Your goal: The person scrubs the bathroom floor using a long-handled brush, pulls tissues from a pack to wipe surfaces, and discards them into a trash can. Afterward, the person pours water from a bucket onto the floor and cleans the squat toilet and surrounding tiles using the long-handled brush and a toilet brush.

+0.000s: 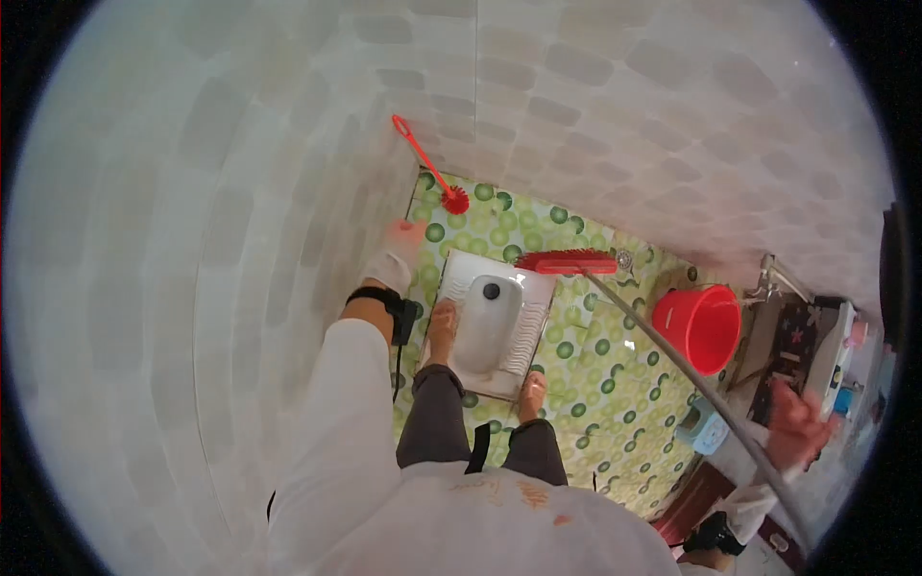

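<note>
My left hand (407,236), blurred, is near the left wall, below the red toilet brush (428,164) and apart from it; its fingers are smeared. The brush leans in the corner with its round head on the floor. On the right, my right hand (799,424) is raised beside the broom's grey handle (663,343), fingers apart and somewhat blurred. That handle crosses in front of my right wrist; whether they touch, I cannot tell. The red broom head (574,262) rests by the upper right corner of the white squat toilet (531,331). My bare feet stand either side of the bowl.
A red bucket (669,322) stands below a wall tap (765,285). Nearer me is a small light-blue stool (704,427). A shelf (834,360) with small items lines the right side. Green-patterned tiles (615,422) cover the floor, with a drain (624,260) near the wall.
</note>
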The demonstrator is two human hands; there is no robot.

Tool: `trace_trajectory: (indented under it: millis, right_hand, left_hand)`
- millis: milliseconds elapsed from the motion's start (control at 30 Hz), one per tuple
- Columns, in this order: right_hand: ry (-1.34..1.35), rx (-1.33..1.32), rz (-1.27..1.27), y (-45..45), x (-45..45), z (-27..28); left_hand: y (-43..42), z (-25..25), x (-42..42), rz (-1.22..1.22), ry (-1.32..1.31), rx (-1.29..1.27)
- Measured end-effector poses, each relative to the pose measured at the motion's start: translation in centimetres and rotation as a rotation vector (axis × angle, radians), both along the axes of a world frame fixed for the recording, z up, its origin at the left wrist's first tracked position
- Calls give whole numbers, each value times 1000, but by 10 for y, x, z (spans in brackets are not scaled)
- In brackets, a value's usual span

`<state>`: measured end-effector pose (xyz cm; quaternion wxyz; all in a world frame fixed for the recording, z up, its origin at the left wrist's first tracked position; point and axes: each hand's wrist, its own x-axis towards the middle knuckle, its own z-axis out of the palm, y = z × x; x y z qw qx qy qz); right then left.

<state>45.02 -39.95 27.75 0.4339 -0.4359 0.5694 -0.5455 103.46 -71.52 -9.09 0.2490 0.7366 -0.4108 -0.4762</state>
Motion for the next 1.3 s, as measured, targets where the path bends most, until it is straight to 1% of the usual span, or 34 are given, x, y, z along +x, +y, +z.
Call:
trace_trajectory:
  millis: [33, 67, 100, 133, 167, 200, 233, 267, 333, 367, 400, 433, 467, 500, 533, 567, 600, 667, 700, 733, 767, 800, 833, 867, 900, 933, 967, 1000, 1033, 1100, 1167, 1200, 1267, 1300]
  right_hand:
    - [-150, 177, -204, -13, 28, -36]
    - [-304, 353, -408, -28, 57, -67]
    - [-258, 481, -134, -32, 69, -92]
    - [-212, 598, 148, -37, 79, -111]
    - [-215, 850, -3, -56, 108, -121]
    - [-212, 1100, -161, -78, 141, -130]
    - [-277, 1209, -181, -89, 156, -140]
    - [-195, 1273, -263, -103, 174, -147]
    - [-194, 1320, -165, -94, 144, -174]
    - [-5, 1496, -141, -124, 167, -157]
    - [-18, 1426, -180, -115, 164, -154]
    - [-42, 1371, -276, -111, 171, -146]
    - [-67, 1324, -373, -109, 179, -135]
    - [-71, 1343, -384, -113, 184, -126]
    - [-131, 1312, -463, -117, 190, -118]
    - [-187, 1272, -542, -119, 194, -116]
    - [-189, 1279, -552, -116, 194, -123]
    - [41, 1159, -452, -106, 185, -148]
    - [155, 1094, -400, -102, 183, -159]
    - [154, 1102, -400, -109, 183, -169]
    - [-33, 1128, -469, -122, 183, -181]
    - [-222, 1143, -533, -128, 182, -191]
    - [-371, 1062, -529, -110, 180, -195]
    - [-344, 1127, -537, -106, 187, -193]
    - [-397, 1149, -532, -105, 194, -188]
    - [-448, 1153, -532, -107, 203, -184]
    - [-390, 1219, -534, -115, 214, -178]
    - [-352, 1195, -525, -109, 218, -172]
    - [-346, 1194, -518, -111, 221, -164]
    - [-344, 1185, -507, -110, 224, -152]
    - [-361, 1096, -577, -108, 217, -153]
    - [-266, 1057, -515, -107, 209, -168]
    - [-376, 1087, -284, -108, 181, -197]
    - [-367, 1071, -268, -103, 179, -199]
  left_hand:
    - [-28, -16, 8, -21, 3, 16]
    - [-56, -36, 17, -53, -55, 31]
    - [-84, -59, 28, -85, -114, 46]
    - [-117, -91, 40, -101, -114, 62]
    - [-148, -128, 52, -389, -409, -55]
    - [-171, -153, 56, -680, -692, -180]
    - [-186, -177, 60, -701, -679, -169]
    - [-198, -178, 55, -523, -559, -140]
    - [-217, -180, 37, -178, -324, -61]
    - [-226, -166, 24, -204, -313, -48]
    - [-235, -143, 14, -77, -76, 73]
    - [-239, -139, 11, 62, 156, 194]
    - [-246, -155, 14, 55, 153, 214]
    - [-260, -172, 19, 156, 296, 210]
    - [-270, -191, 19, 254, 439, 204]
    - [-269, -172, 4, 396, 479, 199]
    - [-273, -175, 0, 389, 478, 210]
    - [-277, -179, -3, 490, 603, 128]
    - [-277, -184, -4, 489, 602, 132]
    - [-274, -188, -2, 486, 627, 78]
    - [-271, -190, -3, 481, 651, 24]
    - [-271, -206, 2, 482, 648, 25]
    - [-274, -224, 11, 392, 679, 44]
    - [-273, -231, 16, 301, 708, 72]
    - [-258, -221, 17, 300, 702, 80]
    - [-238, -208, 12, 218, 717, -37]
    - [-221, -188, 4, 136, 732, -162]
    - [-203, -163, -6, 266, 503, -130]
    - [-185, -169, 6, 129, 655, -255]
    - [-138, -123, 9, 116, 691, -226]
    - [-93, -71, 1, 384, 506, -176]
    - [-74, -65, 11, 391, 507, -189]
    - [-31, -72, 31, 319, 504, -246]
    - [-9, -71, 41, 331, 508, -267]
